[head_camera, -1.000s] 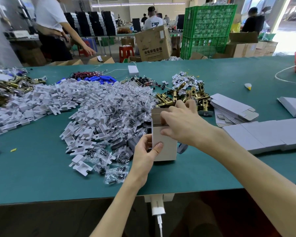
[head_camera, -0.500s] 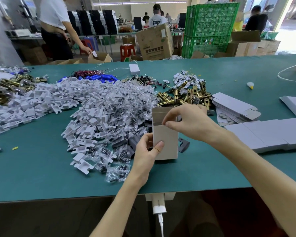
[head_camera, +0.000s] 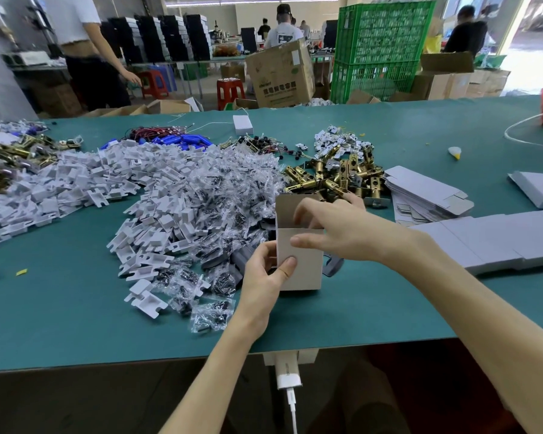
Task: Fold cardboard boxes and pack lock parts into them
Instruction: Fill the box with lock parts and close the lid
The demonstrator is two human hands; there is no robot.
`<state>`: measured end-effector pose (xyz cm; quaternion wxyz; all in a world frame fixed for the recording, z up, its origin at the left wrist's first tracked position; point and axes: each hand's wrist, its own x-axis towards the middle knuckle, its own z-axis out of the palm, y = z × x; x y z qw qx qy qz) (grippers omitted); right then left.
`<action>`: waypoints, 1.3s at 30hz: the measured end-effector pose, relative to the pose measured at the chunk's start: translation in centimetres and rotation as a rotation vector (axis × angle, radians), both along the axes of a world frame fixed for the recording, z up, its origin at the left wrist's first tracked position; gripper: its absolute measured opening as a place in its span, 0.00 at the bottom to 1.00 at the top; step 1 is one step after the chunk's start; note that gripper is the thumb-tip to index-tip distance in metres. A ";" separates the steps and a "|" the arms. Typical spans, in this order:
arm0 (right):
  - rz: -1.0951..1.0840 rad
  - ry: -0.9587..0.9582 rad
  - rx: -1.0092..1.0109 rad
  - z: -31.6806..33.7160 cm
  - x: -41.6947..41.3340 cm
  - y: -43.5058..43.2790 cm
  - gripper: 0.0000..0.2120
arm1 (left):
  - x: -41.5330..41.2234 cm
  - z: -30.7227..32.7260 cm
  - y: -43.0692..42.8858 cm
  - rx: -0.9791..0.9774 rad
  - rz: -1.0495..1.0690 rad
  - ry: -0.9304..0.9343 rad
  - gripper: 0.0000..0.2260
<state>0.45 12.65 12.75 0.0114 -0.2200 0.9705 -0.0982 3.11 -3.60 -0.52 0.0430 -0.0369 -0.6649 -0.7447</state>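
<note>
Table (head_camera: 76, 324): green mat, heavily loaded. Biggest heap is white plastic inserts (head_camera: 157, 183) across left and middle, with bagged screws (head_camera: 220, 195) mixed into its right side and spilling near. Right side: grey cardboard (head_camera: 499, 239) lying in a row, can't tell if packed units or blanks. Just far of it is a stack of flat blanks (head_camera: 427, 195). Brass latches (head_camera: 336, 177) are piled far of the work spot. The box (head_camera: 298, 261) stands upright near the near edge, centre, with its base down, top open and lid flap up on the far side. Contents hidden. Left hand (head_camera: 264, 274) grips its lower left corner, thumb on the front wall. Right hand (head_camera: 336, 233) is at the mouth, thumb on the front wall, fingers bent over the opening. Can't tell whether it pinches the wall or a part. My read: this unit is erected, mid-pack, lid not yet tucked. Judging by the heaps, the bulk of the job remains. Obstructions: screw bags crowd the box's left side, and a dark plate (head_camera: 331, 266) sits just right of it. Charger (head_camera: 287, 371) hangs off the near edge, clear of work.
</note>
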 end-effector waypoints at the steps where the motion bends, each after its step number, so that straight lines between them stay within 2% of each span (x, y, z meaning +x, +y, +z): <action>1: 0.004 -0.004 0.006 0.0 0.0 -0.1 0.17 | 0.0 0.0 0.0 0.009 -0.002 0.001 0.10; 6: 0.002 0.067 -0.025 0.2 0.0 0.0 0.14 | 0.3 0.4 0.2 0.057 -0.019 0.026 0.20; 9: 0.016 0.028 -0.024 0.0 0.1 0.3 0.14 | 0.4 0.5 0.1 0.097 -0.037 0.086 0.27; 11: 0.053 0.030 -0.148 -0.5 0.2 0.7 0.10 | 0.4 0.7 0.1 0.112 -0.049 0.136 0.31; 13: 0.074 0.092 -0.373 -1.5 0.5 1.1 0.10 | 0.5 0.9 0.1 0.126 -0.057 0.170 0.32; 16: -0.010 0.185 -0.647 -3.5 1.6 1.5 0.14 | 0.5 1.1 0.1 0.125 -0.057 0.195 0.31; 23: -0.098 0.316 -0.972 -7.8 2.8 0.6 0.21 | 0.5 1.0 0.1 0.077 -0.067 0.218 0.30; 25: -0.108 0.328 -1.022 -8.4 3.0 0.2 0.21 | 0.5 0.8 0.0 0.047 -0.055 0.206 0.29; 29: -0.093 0.351 -1.025 -9.3 3.1 -0.2 0.14 | 0.6 0.9 0.0 0.019 -0.039 0.198 0.26; 35: -0.140 0.234 -1.195 -10.6 3.7 -1.0 0.10 | 1.0 1.4 0.1 0.042 -0.053 0.235 0.20; 39: -0.136 0.248 -1.249 -11.2 4.1 -1.9 0.09 | 1.0 1.8 0.7 -0.049 0.041 0.298 0.11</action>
